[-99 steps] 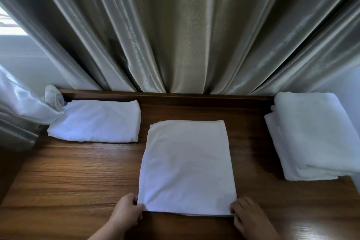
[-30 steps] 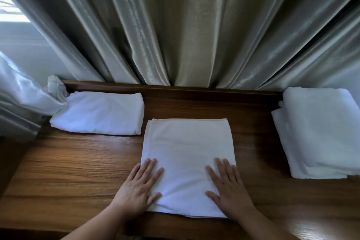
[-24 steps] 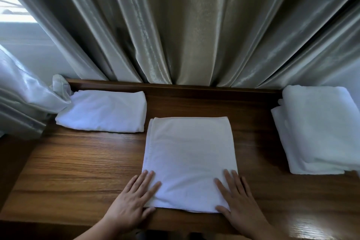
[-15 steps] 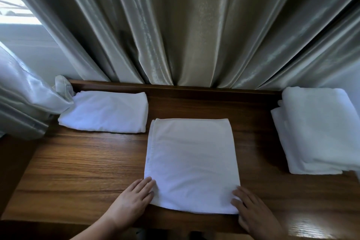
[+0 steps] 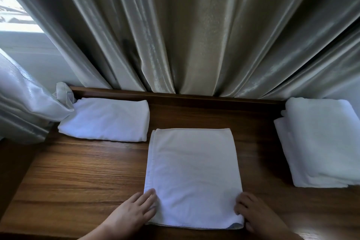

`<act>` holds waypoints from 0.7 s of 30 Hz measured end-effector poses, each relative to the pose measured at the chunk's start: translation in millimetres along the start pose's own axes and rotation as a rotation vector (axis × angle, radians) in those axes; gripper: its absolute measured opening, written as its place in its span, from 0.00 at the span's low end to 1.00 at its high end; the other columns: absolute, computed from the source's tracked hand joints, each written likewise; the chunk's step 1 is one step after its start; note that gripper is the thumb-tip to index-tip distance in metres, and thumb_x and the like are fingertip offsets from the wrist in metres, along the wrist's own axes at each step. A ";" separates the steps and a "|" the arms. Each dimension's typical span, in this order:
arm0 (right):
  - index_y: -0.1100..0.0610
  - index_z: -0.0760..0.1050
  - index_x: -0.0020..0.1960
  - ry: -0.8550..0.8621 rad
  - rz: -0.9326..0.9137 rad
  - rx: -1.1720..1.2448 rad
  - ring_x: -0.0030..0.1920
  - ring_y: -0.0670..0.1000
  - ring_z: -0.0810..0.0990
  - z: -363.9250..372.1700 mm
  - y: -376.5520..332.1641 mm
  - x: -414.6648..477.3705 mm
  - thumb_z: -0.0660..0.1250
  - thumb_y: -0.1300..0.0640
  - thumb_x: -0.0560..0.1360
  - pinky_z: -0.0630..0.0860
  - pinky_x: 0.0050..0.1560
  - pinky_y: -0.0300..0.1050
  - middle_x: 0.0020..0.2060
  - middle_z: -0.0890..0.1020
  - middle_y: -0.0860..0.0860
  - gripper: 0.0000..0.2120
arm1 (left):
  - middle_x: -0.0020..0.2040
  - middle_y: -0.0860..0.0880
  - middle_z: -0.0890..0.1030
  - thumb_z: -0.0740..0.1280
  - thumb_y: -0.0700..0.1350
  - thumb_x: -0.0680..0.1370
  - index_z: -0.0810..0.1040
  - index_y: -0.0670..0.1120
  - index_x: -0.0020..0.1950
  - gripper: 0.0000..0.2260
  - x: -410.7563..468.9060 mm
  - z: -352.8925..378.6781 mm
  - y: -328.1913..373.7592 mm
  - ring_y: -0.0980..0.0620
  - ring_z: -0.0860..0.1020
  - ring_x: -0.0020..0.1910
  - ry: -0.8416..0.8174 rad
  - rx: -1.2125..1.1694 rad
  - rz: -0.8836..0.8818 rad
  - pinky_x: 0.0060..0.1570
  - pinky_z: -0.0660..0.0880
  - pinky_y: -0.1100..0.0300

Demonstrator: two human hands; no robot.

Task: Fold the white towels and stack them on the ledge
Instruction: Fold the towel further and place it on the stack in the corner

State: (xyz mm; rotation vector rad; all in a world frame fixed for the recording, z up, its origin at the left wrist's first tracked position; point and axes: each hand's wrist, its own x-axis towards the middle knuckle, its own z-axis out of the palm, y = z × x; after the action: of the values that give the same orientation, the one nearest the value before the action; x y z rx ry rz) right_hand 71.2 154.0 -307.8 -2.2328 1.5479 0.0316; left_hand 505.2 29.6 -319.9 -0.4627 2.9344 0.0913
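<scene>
Only one cam, riding on the person's head, looking forward and down across the wooden ledge [image 5: 81, 177] and facing the curtain [image 5: 194, 35] behind it. It's sitting close, left hand [image 5: 132, 213] and right hand [image 5: 256, 215] poking in at the bottom.

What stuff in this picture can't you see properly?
Head view, all of it:
- Pile of towels on the right: how many there are; the picture edge cuts it off.
- Left towel: its far corner, covered by the curtain.
- Right hand: whether it pinches the middle towel; curled fingers hide its grip.
- Outside the window: too bright.
</scene>
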 end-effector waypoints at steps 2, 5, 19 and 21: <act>0.42 0.77 0.41 0.029 0.018 0.025 0.53 0.41 0.72 -1.5 -2.6 -0.6 0.70 0.47 0.55 0.78 0.42 0.36 0.46 0.79 0.41 0.14 | 0.59 0.46 0.81 0.60 0.46 0.73 0.79 0.50 0.50 0.09 4.9 -1.7 -0.6 0.46 0.78 0.63 0.009 0.009 -0.016 0.52 0.80 0.56; 0.40 0.76 0.48 0.081 0.156 0.151 0.53 0.39 0.74 -2.7 0.1 2.2 0.70 0.46 0.63 0.79 0.47 0.40 0.47 0.80 0.40 0.13 | 0.50 0.54 0.82 0.66 0.47 0.69 0.76 0.53 0.43 0.04 14.7 -9.4 -3.7 0.53 0.79 0.57 0.096 -0.233 -0.171 0.55 0.75 0.59; 0.54 0.68 0.39 0.334 0.842 0.564 0.36 0.50 0.75 -84.0 24.2 110.2 0.58 0.46 0.82 0.65 0.32 0.44 0.35 0.76 0.52 0.16 | 0.47 0.49 0.82 0.64 0.51 0.79 0.78 0.50 0.49 0.07 100.1 -70.8 -69.7 0.50 0.80 0.48 0.526 -1.335 -1.231 0.46 0.77 0.52; 0.55 0.69 0.41 0.374 0.875 0.564 0.36 0.50 0.74 -87.4 31.6 126.6 0.58 0.45 0.81 0.64 0.32 0.45 0.35 0.76 0.51 0.16 | 0.45 0.50 0.80 0.63 0.51 0.80 0.76 0.49 0.48 0.07 114.0 -73.2 -81.9 0.49 0.78 0.47 0.547 -1.288 -1.272 0.44 0.74 0.53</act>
State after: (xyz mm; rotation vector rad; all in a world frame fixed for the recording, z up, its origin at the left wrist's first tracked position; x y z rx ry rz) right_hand 71.9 1.5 -270.5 -1.0613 2.2617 -0.5192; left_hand 412.2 -88.7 -270.8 -2.5661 1.8622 1.8024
